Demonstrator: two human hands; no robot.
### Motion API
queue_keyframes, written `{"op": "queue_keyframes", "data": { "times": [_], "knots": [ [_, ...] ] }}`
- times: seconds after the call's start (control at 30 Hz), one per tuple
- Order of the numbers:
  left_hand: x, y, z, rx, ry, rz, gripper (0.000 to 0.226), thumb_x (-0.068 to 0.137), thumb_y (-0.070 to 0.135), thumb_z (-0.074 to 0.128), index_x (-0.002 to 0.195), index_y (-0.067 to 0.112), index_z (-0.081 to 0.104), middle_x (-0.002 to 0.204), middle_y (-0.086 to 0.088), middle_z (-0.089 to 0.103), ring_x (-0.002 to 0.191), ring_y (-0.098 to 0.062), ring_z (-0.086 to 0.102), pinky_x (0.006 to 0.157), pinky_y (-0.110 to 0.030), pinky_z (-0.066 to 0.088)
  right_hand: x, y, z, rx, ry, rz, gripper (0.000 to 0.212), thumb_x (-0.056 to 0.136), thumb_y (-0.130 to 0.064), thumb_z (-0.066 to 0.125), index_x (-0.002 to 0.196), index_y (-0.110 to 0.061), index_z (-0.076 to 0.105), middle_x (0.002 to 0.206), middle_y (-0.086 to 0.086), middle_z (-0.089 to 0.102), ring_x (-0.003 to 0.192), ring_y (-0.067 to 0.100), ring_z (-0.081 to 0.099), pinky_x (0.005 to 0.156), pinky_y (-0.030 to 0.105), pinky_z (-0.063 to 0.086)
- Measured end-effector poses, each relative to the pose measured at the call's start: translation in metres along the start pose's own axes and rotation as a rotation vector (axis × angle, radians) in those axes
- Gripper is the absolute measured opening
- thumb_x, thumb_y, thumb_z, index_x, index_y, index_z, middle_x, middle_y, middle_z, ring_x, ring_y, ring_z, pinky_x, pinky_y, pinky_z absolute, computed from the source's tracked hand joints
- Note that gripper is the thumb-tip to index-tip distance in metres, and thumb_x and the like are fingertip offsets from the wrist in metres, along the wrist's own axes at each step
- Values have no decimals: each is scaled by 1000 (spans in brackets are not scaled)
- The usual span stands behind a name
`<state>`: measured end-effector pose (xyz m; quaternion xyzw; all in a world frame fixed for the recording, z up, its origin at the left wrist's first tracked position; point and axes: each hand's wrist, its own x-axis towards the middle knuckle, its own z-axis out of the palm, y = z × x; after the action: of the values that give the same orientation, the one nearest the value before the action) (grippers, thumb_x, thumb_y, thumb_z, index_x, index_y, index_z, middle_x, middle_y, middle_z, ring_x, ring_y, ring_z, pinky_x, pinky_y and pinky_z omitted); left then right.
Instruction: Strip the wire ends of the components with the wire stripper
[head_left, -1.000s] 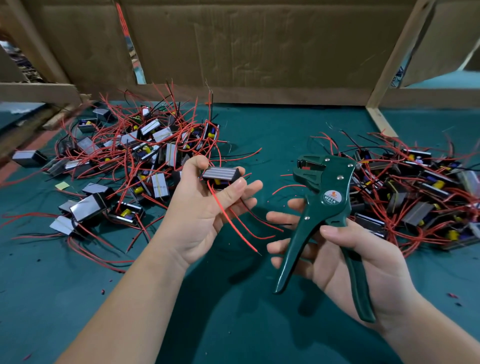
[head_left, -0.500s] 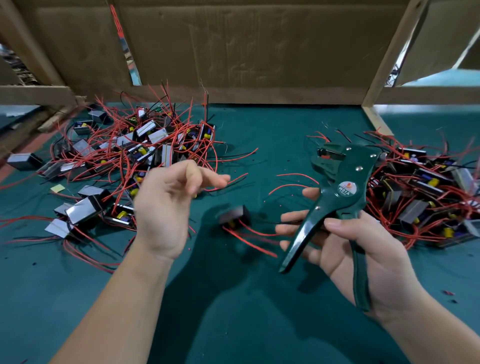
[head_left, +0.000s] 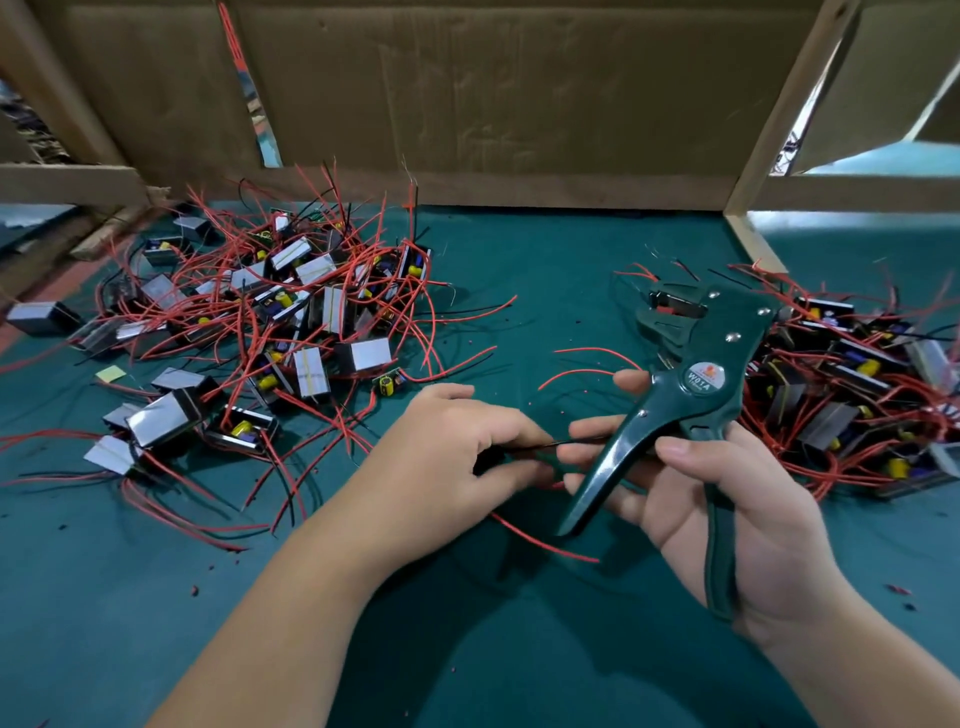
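In the head view, your left hand (head_left: 457, 452) is down on the green mat (head_left: 467, 654) in the middle, its fingers curled round a dark component (head_left: 491, 461) that is mostly hidden under them. A thin black wire (head_left: 574, 441) runs from those fingertips across to the fingers of your right hand (head_left: 737, 514).

That hand grips the wire stripper (head_left: 693, 400) — thumb over the upper handle, palm round the lower one, handles spread apart. The tool's head tilts up and away to the left, above the mat. A red wire (head_left: 545, 540) trails on the mat below both hands.

One heap of components (head_left: 291, 317) with tangled red leads lies to your left, another heap (head_left: 852, 395) to your right just behind the stripper — a cardboard wall (head_left: 493, 93) stands beyond.
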<state>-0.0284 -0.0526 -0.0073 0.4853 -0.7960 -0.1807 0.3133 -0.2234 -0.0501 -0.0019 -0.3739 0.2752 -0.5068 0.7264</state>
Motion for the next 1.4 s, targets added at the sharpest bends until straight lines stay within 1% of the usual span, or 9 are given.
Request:
{"op": "queue_keyframes", "data": {
  "times": [0.13, 0.33, 0.47, 0.87, 1.03, 1.13, 1.3, 1.37, 1.4],
  "knots": [
    [0, 2, 0, -105, -76, -41, 15, 76, 43, 70, 83, 30, 67, 61, 12, 59, 65, -10, 54, 61, -21, 40, 0, -1, -1, -7, -8, -5, 51, 70, -7, 50, 121, 0, 49, 95, 33, 63, 86, 44, 65, 75, 50, 55],
    [-1, 1, -1, -297, -182, -153, 24, 69, 46, 74, 86, 31, 68, 71, 2, 68, 67, -17, 58, 63, -33, 48, 2, -2, -3, -3, -5, -17, 47, 72, -7, 47, 119, -1, 52, 94, 30, 64, 84, 42, 66, 75, 49, 56],
    [-2, -1, -3, -232, -209, -122, 12, 78, 38, 66, 78, 26, 69, 74, 11, 64, 73, 1, 58, 68, -15, 44, 4, -5, -4, 29, 2, -23, 52, 68, -9, 51, 120, -1, 51, 100, 27, 63, 78, 41, 66, 72, 48, 56],
    [4, 6, 10, -564, 252, -246, 17, 95, 27, 44, 84, 22, 56, 58, 9, 54, 50, -7, 52, 54, -16, 42, 2, 2, 1, 63, -98, 167, 84, 45, -24, 88, 119, -1, 55, 103, 40, 61, 75, 42, 66, 71, 50, 56],
    [6, 7, 7, -626, 437, -283, 19, 93, 28, 47, 81, 22, 61, 50, 4, 44, 47, -8, 41, 50, -15, 35, 0, 8, 1, 42, -277, 464, 79, 51, -17, 87, 119, 3, 52, 91, 38, 62, 72, 43, 64, 68, 49, 54],
    [7, 10, 2, -669, 488, -296, 20, 88, 28, 57, 73, 18, 66, 49, 1, 42, 47, -8, 35, 46, -16, 32, -4, 11, 2, -19, -362, 465, 58, 67, -16, 77, 119, -2, 55, 98, 36, 61, 78, 42, 64, 75, 51, 51],
    [8, 15, -4, -804, 519, -303, 21, 75, 29, 66, 76, 9, 69, 43, 12, 48, 41, 0, 33, 40, -10, 27, -2, 2, 5, 204, -320, 488, 65, 68, -12, 78, 124, 6, 50, 91, 36, 58, 77, 42, 63, 74, 52, 51],
    [7, 17, -6, -839, 511, -292, 19, 72, 27, 66, 75, 9, 70, 43, 12, 49, 41, -2, 33, 40, -10, 27, 0, -6, 12, 66, -274, 492, 35, 80, 1, 67, 104, 23, 55, 78, 35, 61, 70, 35, 67, 70, 40, 55],
    [7, 18, -6, -842, 503, -278, 16, 71, 25, 66, 75, 9, 70, 44, 12, 52, 41, 0, 36, 42, -9, 29, 7, -6, 10, -75, -213, 544, 27, 89, 10, 53, 69, 27, 58, 58, 29, 62, 58, 20, 68, 62, 25, 56]
  ]
}}
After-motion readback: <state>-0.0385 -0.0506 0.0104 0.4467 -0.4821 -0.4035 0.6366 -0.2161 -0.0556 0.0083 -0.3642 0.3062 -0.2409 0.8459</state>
